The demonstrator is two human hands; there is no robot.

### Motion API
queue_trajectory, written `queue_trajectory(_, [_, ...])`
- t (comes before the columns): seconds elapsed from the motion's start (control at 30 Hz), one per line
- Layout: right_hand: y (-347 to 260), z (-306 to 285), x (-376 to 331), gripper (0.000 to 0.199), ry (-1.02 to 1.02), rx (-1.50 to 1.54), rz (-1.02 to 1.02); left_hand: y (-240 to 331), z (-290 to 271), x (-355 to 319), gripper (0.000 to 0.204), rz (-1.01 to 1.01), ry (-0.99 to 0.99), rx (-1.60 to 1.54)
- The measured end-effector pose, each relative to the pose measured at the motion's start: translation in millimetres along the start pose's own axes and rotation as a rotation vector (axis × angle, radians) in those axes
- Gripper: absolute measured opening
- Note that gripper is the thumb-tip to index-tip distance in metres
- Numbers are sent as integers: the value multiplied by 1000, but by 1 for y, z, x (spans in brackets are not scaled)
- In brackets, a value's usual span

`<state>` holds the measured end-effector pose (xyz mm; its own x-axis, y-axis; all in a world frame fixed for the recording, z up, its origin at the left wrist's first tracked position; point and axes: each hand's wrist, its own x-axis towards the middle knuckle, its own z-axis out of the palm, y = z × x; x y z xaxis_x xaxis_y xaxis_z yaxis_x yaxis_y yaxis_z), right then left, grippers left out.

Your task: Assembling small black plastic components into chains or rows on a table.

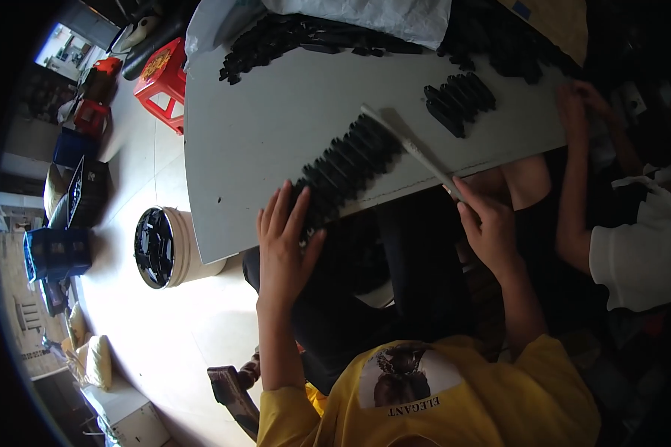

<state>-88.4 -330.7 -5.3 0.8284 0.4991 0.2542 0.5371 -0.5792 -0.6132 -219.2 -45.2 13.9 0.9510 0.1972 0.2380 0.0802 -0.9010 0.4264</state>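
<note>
1. In the head view, the left hand (281,240) has its fingers slightly spread, at the left end of a row of dark pieces (348,162).
2. The right hand (490,222) pinches a pale stick (412,149), whose far part is beside the row's right end.
3. The row lies on the counter (265,134), near its front edge.
</note>
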Motion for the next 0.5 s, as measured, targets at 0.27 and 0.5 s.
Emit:
queue_trajectory(0.27, [14, 2, -43, 32, -144, 268, 103, 8, -9, -58, 48, 143, 178, -239])
queue_trajectory(0.5, [17, 45, -127, 15, -273, 813, 452, 56, -1, 56, 41, 312, 382, -273])
